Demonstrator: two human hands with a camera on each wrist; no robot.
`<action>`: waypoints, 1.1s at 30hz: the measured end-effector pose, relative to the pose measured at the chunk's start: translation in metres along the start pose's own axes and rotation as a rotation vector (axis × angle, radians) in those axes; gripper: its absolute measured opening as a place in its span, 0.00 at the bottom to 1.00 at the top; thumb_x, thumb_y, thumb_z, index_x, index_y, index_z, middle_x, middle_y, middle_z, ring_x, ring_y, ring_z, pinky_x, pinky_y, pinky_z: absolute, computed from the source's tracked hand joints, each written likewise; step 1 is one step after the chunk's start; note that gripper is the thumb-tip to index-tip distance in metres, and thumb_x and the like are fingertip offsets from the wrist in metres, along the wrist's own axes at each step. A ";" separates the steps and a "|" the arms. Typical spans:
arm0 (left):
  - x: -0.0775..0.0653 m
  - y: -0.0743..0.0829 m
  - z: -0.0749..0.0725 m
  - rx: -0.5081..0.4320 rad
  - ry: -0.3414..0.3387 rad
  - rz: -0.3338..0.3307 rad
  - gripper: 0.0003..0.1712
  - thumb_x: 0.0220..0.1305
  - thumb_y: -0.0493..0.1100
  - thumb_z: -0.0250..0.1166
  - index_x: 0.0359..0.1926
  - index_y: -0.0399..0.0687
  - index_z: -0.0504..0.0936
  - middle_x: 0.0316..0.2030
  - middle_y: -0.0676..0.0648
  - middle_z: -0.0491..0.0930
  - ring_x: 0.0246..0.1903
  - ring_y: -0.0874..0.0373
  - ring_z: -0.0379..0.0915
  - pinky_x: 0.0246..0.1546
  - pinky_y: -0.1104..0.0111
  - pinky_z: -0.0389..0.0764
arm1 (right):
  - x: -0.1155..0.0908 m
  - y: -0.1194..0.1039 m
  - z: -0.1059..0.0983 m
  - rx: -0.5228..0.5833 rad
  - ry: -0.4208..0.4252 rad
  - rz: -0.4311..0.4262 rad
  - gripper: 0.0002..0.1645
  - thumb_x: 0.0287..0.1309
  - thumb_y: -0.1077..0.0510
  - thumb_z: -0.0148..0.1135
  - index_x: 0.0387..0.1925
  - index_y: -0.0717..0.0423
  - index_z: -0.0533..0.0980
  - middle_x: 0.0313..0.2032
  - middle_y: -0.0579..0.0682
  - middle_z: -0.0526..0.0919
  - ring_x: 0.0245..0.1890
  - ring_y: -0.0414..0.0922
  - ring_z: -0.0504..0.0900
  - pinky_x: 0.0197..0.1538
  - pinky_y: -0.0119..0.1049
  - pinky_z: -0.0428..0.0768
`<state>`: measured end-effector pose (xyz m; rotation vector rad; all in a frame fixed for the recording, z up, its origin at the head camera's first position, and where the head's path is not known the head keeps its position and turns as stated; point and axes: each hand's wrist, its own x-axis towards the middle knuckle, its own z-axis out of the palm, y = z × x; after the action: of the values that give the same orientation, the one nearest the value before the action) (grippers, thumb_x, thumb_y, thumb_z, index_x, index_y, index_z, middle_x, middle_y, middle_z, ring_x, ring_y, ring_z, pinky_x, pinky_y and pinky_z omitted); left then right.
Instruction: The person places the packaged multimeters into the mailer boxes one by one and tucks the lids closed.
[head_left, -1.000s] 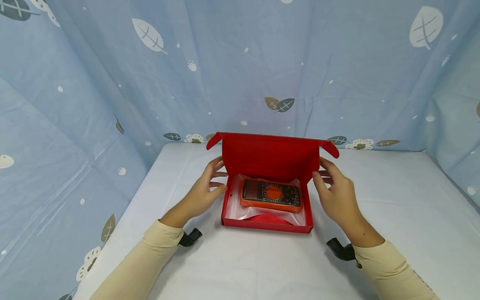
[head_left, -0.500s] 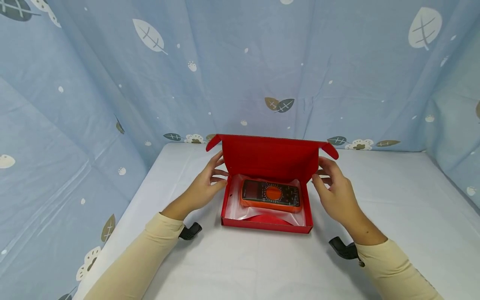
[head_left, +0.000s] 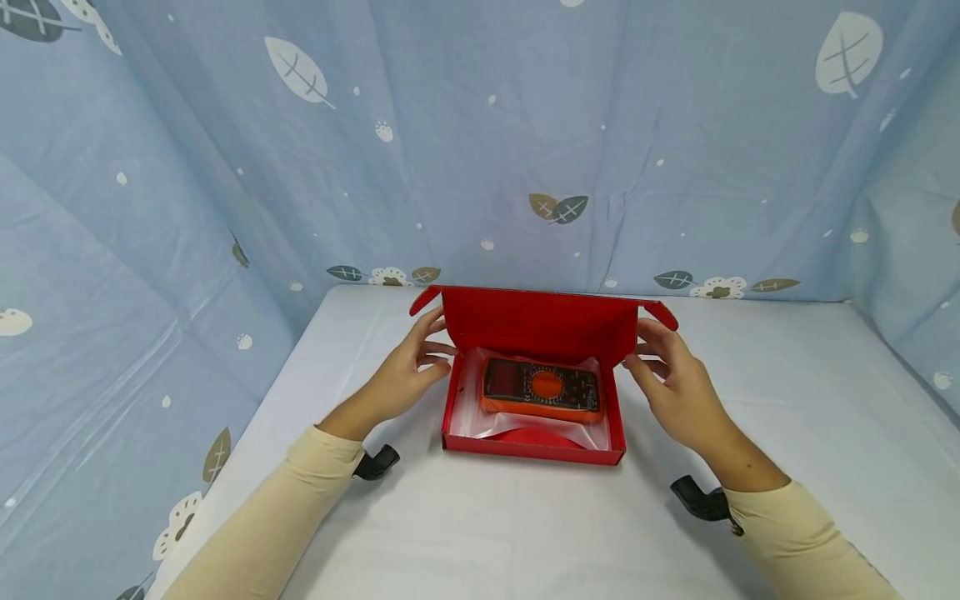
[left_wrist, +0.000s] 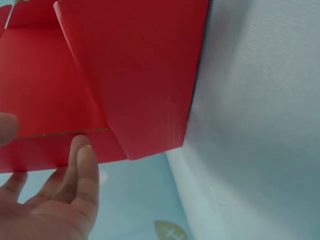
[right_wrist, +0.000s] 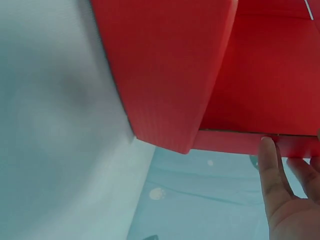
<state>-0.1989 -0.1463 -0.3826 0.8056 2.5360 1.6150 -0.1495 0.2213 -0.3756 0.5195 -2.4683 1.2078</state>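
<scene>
A red cardboard box (head_left: 532,451) sits on the white table, its hinged lid (head_left: 540,323) raised at the back. Inside lies an orange-and-black multimeter (head_left: 510,379) with translucent plastic (head_left: 468,408) around it. At the lid's left side, my left hand (head_left: 401,379) touches the edge with extended fingers (left_wrist: 88,175), the thumb apart from them. My right hand (head_left: 682,392) is at the opposite side, where its fingers (right_wrist: 269,170) touch the lid's edge. Some fingertips are hidden behind the lid in the head view.
Black devices (head_left: 378,462) show at both wrists, below the sleeve cuffs. Blue curtain (head_left: 480,150) with leaf prints hangs behind and beside the table (head_left: 465,533).
The lid's upper edge has come down in the head view, so the lid looks shorter. Both hands stay at its sides; the right wrist has shifted slightly right. The multimeter has not moved.
</scene>
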 end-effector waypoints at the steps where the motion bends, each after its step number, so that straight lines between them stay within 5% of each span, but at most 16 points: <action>1: -0.001 -0.001 0.000 -0.005 -0.001 0.004 0.46 0.67 0.27 0.56 0.79 0.55 0.48 0.73 0.39 0.60 0.59 0.35 0.74 0.58 0.47 0.78 | -0.001 0.000 0.000 0.005 -0.001 0.001 0.34 0.68 0.66 0.58 0.71 0.64 0.58 0.66 0.64 0.72 0.56 0.60 0.79 0.52 0.10 0.68; 16: -0.012 -0.015 0.000 0.004 -0.020 0.088 0.44 0.67 0.24 0.53 0.79 0.44 0.46 0.73 0.34 0.59 0.60 0.36 0.75 0.60 0.47 0.76 | -0.011 0.011 -0.001 -0.028 -0.031 0.016 0.34 0.65 0.59 0.64 0.69 0.59 0.63 0.63 0.59 0.76 0.55 0.56 0.82 0.51 0.14 0.73; 24: -0.016 -0.018 -0.001 0.008 -0.059 0.050 0.42 0.69 0.23 0.50 0.78 0.50 0.51 0.73 0.40 0.59 0.63 0.39 0.73 0.64 0.48 0.73 | -0.015 0.016 -0.001 -0.034 -0.037 -0.057 0.42 0.56 0.69 0.70 0.70 0.49 0.65 0.59 0.54 0.81 0.52 0.31 0.81 0.52 0.14 0.74; 28: -0.018 -0.020 -0.002 0.013 -0.082 0.042 0.42 0.70 0.23 0.49 0.76 0.61 0.53 0.73 0.45 0.60 0.63 0.42 0.74 0.64 0.50 0.74 | -0.018 0.017 -0.002 -0.058 -0.049 -0.083 0.47 0.51 0.72 0.72 0.71 0.46 0.66 0.57 0.54 0.82 0.51 0.43 0.85 0.51 0.15 0.75; 33: -0.022 -0.023 -0.004 0.047 -0.095 0.054 0.41 0.70 0.23 0.49 0.75 0.61 0.55 0.72 0.46 0.62 0.63 0.45 0.74 0.63 0.52 0.74 | -0.023 0.019 -0.003 -0.118 -0.055 -0.093 0.51 0.47 0.74 0.73 0.71 0.45 0.67 0.58 0.56 0.81 0.52 0.54 0.84 0.46 0.30 0.84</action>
<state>-0.1906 -0.1664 -0.4056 0.9392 2.5162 1.4973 -0.1380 0.2383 -0.3976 0.6346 -2.5122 1.0185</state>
